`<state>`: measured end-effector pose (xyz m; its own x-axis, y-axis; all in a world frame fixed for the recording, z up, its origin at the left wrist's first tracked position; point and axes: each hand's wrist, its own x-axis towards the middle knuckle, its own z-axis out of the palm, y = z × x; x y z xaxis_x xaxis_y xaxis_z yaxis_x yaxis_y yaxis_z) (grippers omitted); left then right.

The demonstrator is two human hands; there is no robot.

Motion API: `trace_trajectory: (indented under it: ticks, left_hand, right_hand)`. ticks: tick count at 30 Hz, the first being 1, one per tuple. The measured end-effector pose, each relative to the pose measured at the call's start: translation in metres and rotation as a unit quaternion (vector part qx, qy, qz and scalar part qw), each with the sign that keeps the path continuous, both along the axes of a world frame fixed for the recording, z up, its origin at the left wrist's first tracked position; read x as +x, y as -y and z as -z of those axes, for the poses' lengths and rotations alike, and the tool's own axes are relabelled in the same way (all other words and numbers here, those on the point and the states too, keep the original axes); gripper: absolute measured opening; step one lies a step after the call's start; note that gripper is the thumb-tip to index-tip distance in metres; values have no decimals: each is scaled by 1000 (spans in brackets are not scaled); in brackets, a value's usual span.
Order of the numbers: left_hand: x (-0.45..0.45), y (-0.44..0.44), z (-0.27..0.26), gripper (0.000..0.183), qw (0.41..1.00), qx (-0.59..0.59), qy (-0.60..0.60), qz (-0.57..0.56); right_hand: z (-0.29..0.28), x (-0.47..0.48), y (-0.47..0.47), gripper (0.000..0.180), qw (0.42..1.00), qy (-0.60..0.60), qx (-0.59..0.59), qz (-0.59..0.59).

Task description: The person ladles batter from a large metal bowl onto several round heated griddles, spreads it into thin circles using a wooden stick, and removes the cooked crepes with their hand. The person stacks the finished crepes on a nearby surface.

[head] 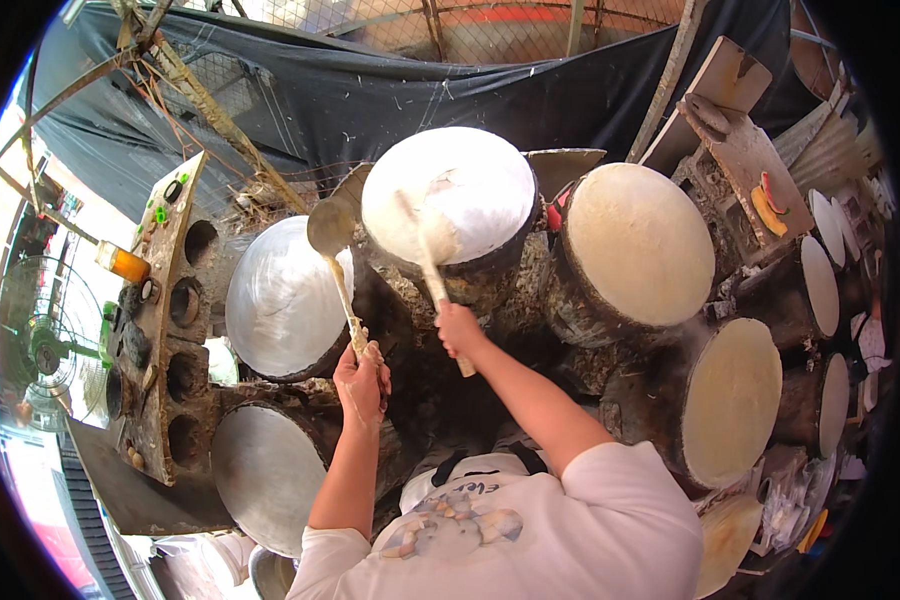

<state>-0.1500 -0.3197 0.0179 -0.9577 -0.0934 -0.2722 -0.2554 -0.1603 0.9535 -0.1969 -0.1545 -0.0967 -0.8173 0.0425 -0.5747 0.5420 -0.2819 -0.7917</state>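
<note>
My left hand (361,381) is closed round the batter-coated handle of a ladle (331,227), whose round bowl hangs between two griddles. In my right hand (459,331) is a pale wooden spreader (431,276); its blurred head lies over the far middle griddle (487,187). White batter covers part of that griddle's surface, with a gap near the centre. A bare metal griddle (289,300) is at the left of the ladle, and another bare griddle (270,476) sits nearer me. To the right, a round griddle (641,244) carries a full pale sheet of batter.
Another coated griddle (731,401) stands at the near right, with several more beyond. A board (176,315) on hollow blocks holds a jar of orange liquid (124,261) at the left, beside a green fan (47,352). Dark sheeting (450,97) hangs behind the griddles.
</note>
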Motion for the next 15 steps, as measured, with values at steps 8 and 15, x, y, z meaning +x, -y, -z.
trace_trajectory:
  ticks: [8,15]
  left_hand:
    - [4,-34,-5,19,1000,5,-4,5]
    - [4,-50,-11,18,1000,0,-15,-5]
  right_hand:
    - [-22,29,-37,44,999,-14,-21,27]
    - [-14,19,-82,42,994,61,52,-74]
